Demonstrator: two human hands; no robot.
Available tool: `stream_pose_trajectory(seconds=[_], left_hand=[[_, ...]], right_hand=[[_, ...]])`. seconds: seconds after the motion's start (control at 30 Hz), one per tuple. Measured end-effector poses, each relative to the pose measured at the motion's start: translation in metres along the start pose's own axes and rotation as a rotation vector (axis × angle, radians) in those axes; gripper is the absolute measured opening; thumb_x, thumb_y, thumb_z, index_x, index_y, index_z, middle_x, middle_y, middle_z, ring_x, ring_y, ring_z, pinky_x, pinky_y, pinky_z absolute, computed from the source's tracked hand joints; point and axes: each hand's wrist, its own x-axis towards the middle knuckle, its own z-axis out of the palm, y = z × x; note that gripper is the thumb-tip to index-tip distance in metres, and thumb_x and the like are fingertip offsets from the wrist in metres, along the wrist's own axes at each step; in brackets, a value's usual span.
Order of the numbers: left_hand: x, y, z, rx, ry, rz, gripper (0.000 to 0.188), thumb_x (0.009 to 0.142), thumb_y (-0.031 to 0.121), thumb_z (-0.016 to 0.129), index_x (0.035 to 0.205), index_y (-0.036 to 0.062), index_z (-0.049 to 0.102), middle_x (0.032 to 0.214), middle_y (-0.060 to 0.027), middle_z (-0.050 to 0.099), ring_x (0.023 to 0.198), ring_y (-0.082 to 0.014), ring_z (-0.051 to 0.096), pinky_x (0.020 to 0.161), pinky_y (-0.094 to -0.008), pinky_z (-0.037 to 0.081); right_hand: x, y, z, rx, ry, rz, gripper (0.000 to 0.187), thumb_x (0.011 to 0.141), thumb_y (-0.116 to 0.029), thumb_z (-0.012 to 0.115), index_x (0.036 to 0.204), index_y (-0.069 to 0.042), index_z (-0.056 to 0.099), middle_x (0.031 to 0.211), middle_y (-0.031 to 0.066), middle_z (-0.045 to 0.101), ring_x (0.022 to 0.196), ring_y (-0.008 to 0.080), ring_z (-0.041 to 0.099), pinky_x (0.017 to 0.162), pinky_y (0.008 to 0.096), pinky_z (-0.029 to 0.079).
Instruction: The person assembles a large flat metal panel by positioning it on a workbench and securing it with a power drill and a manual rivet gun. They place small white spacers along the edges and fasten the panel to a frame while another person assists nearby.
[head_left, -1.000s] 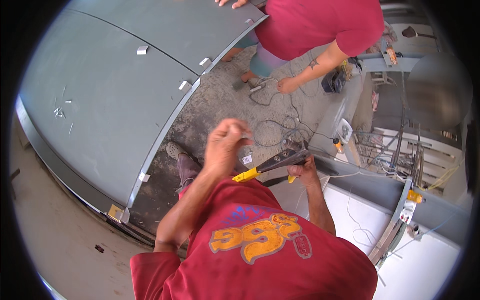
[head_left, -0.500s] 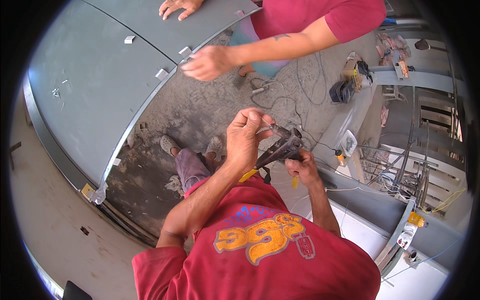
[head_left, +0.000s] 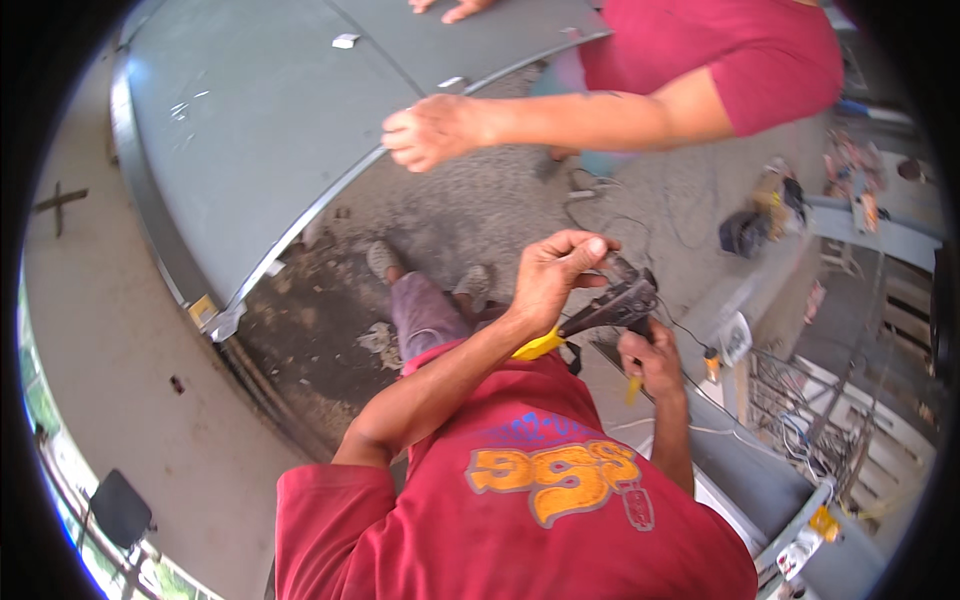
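Observation:
A dark hand riveter with yellow grips is in front of my body, its nose tilted up and to the left. My right hand is closed around one of its handles. At the nose, the thumb and fingers of my left hand are pinched together. A thin rivet pin showed between them a moment ago; now the fingertips mostly hide it. Beyond my hands, a co-worker's loosely closed hand is at the edge of a large grey metal panel.
Small white clips and several scattered rivets lie on the panel. The co-worker's other hand rests at its far side. Cables cross the dusty floor. A dark bag stands right. Metal framing and wires lie lower right.
The view has shifted, so the scene sits lower and further right. My left fingers have closed in on the riveter's nose. The co-worker's hand has moved along the panel edge.

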Motion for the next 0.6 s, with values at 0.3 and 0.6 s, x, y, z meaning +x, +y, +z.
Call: stream_pose_trajectory(seconds=[0.3,0.6], left_hand=[[0.017,0.023,-0.044,-0.057,-0.014,-0.033,0.024,0.093,0.025,0.061,0.104,0.0035,0.061,0.1,-0.0067,0.063,0.087,-0.0159,0.061,0.075,-0.0359,0.056],[0.034,0.091,-0.097,-0.023,-0.122,-0.104,0.021,0.095,0.022,0.058,0.106,0.0048,0.06,0.105,-0.0067,0.063,0.093,-0.0152,0.06,0.081,-0.0353,0.054]], right_hand=[[0.036,-0.033,0.028,0.202,-0.416,0.247,0.08,0.083,-0.066,0.058,0.127,0.0,0.046,0.113,0.0149,0.062,0.056,0.0167,0.062,0.043,0.0239,0.045],[0.08,-0.041,0.146,0.377,-0.107,0.062,0.079,0.072,-0.06,0.074,0.121,-0.002,0.052,0.108,0.0113,0.063,0.073,0.0103,0.056,0.053,0.0204,0.046]])
